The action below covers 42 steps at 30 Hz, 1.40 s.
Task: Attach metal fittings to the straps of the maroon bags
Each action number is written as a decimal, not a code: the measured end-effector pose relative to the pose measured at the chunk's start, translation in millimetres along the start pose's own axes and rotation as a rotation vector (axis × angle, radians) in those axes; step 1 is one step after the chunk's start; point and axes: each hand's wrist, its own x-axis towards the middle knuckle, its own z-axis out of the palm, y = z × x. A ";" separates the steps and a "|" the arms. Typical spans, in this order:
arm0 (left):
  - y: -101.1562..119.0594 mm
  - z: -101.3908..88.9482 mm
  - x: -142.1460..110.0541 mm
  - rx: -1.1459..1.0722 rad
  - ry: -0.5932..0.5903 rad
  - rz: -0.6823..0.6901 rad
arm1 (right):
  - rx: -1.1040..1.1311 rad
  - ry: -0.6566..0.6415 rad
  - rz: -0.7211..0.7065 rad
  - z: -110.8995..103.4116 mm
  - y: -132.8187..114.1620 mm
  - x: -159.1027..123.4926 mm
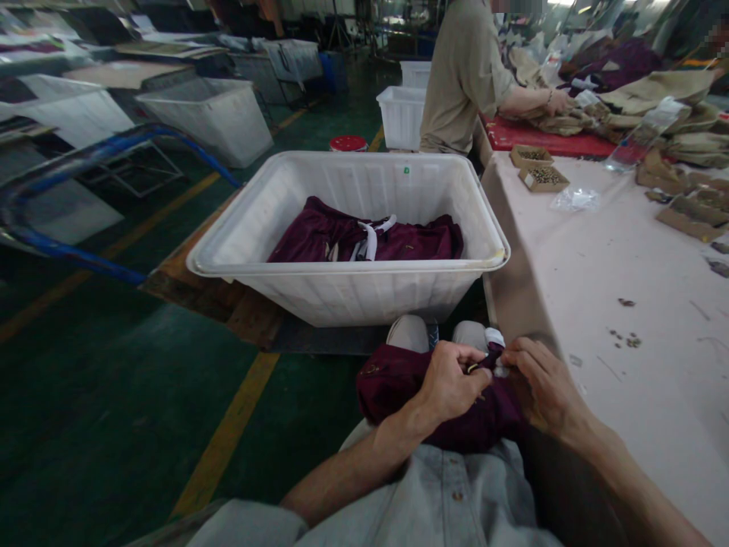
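A maroon garment (399,380) lies bunched across my lap. My left hand (456,380) is closed on a folded edge of it, the thumb and fingers pinching the cloth. My right hand (538,380) is closed beside it, fingertips together at the same edge. A small whitish piece shows between the two hands, too small to name. Whether the right fingers grip the cloth or a small part is hidden. Ahead of my knees stands a white plastic tub (342,285) with more maroon garments (319,232) and white strips inside.
On my right is a pale-covered table (598,258) with loose small metal pieces (626,339) and small cardboard boxes (544,178). A co-worker (461,76) handles tan cloth beyond. The tub rests on a wooden trolley (199,281) with a blue handle (74,254).
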 end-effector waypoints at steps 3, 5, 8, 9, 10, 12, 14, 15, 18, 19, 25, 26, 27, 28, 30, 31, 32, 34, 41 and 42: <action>0.9 0.2 0.0 -0.040 -0.004 -0.022 | -0.051 0.012 -0.049 1.8 -4.0 2.5; 0.5 0.3 0.2 -0.026 0.017 -0.034 | -0.051 0.016 -0.062 2.7 -7.6 5.3; -1.0 1.0 1.0 -0.032 0.023 -0.049 | -0.049 0.042 -0.064 3.6 -12.1 8.2; -1.4 1.2 1.2 -0.036 0.016 -0.043 | -0.040 0.050 -0.054 3.9 -13.0 8.3; -1.8 1.5 1.4 -0.035 0.008 -0.033 | -0.021 0.053 -0.034 4.5 -13.4 7.9; -1.9 2.0 1.0 -0.013 0.008 -0.010 | 0.051 0.056 0.018 6.1 -12.7 5.8; -1.1 2.4 -0.4 0.033 0.022 0.007 | 0.143 0.062 0.068 8.0 -10.3 3.3; -0.5 2.7 -1.4 0.063 0.033 0.019 | 0.186 0.060 0.090 8.8 -8.7 2.3; 2.1 4.0 -5.2 0.162 0.067 0.060 | 0.280 0.037 0.144 8.3 -4.3 0.8; 3.1 4.5 -6.4 0.194 0.081 0.072 | 0.300 0.023 0.163 7.1 -3.3 0.7; 8.4 4.8 -11.2 0.419 0.039 0.152 | 0.273 0.012 0.173 -4.4 -6.6 4.0; 7.7 4.4 -12.4 0.463 0.023 0.169 | 0.224 0.004 0.145 -6.2 -8.9 5.5; 6.2 4.0 -13.8 0.503 0.026 0.185 | 0.166 -0.016 0.117 -7.9 -11.3 7.3; 3.6 3.7 -15.6 0.536 0.046 0.199 | 0.109 -0.052 0.091 -9.4 -13.8 9.3; -3.9 3.3 -19.7 0.581 0.099 0.225 | 0.031 -0.141 0.050 -11.5 -17.9 13.4; -8.3 3.3 -21.7 0.595 0.116 0.235 | 0.013 -0.181 0.036 -12.2 -19.2 15.4; -12.7 3.4 -23.2 0.607 0.123 0.240 | 0.003 -0.208 0.021 -12.8 -20.0 17.3; -19.8 3.8 -25.0 0.623 0.127 0.236 | -0.008 -0.236 -0.007 -13.9 -20.1 20.5; -5.1 3.2 -26.3 0.602 0.110 0.074 | 0.067 -0.326 -0.055 -22.2 -15.0 31.6; 0.0 2.3 -26.9 0.582 0.096 0.052 | 0.086 -0.335 -0.065 -24.0 -15.3 34.6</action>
